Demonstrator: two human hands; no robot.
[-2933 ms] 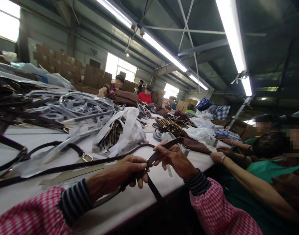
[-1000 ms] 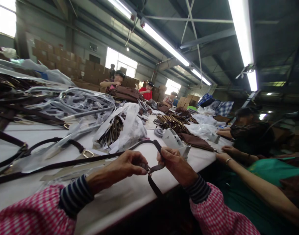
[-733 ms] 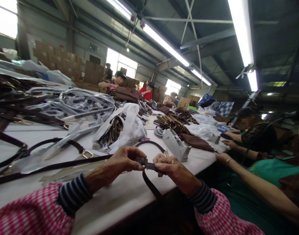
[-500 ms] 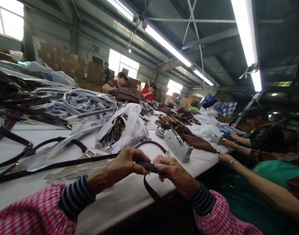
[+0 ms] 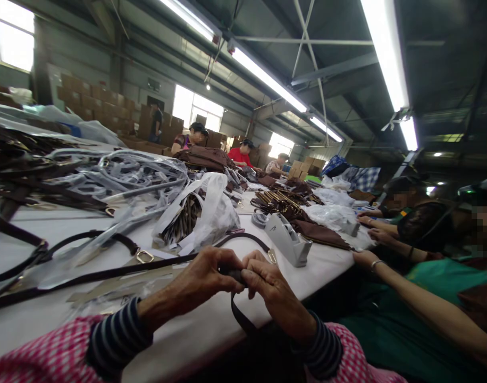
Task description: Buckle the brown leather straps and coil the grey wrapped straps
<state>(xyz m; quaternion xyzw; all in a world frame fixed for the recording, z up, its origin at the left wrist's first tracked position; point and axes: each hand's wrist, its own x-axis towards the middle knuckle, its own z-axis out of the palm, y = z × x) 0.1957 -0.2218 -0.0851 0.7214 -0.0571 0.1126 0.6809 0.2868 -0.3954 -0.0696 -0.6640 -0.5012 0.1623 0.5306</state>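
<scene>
Over the table's front edge, my left hand (image 5: pixel 211 279) and my right hand (image 5: pixel 269 282) come together on a dark brown strap (image 5: pixel 240 314). Both are closed, with the fingers pinching it from either side. One length of the strap hangs in a curve below them past the edge; the gripped part is mostly covered by my fingers. Behind my hands a dark strap (image 5: pixel 249 238) arches over the white table, ending at a gold-coloured metal ring (image 5: pixel 271 256). Left of them lies another strap with a gold-coloured buckle (image 5: pixel 144 256).
A grey tape dispenser (image 5: pixel 287 239) stands beyond my right hand. Behind my left hand sits a clear plastic bag (image 5: pixel 217 207) of strips. Plastic-wrapped straps (image 5: pixel 143 165) heap at the left, brown pieces (image 5: pixel 287 202) farther back. Along the right edge, a co-worker's arm (image 5: pixel 411 292) rests near the table.
My hands have drawn slightly closer together around the strap, and the small metal piece seen between them is now covered. The view has shifted a little.
</scene>
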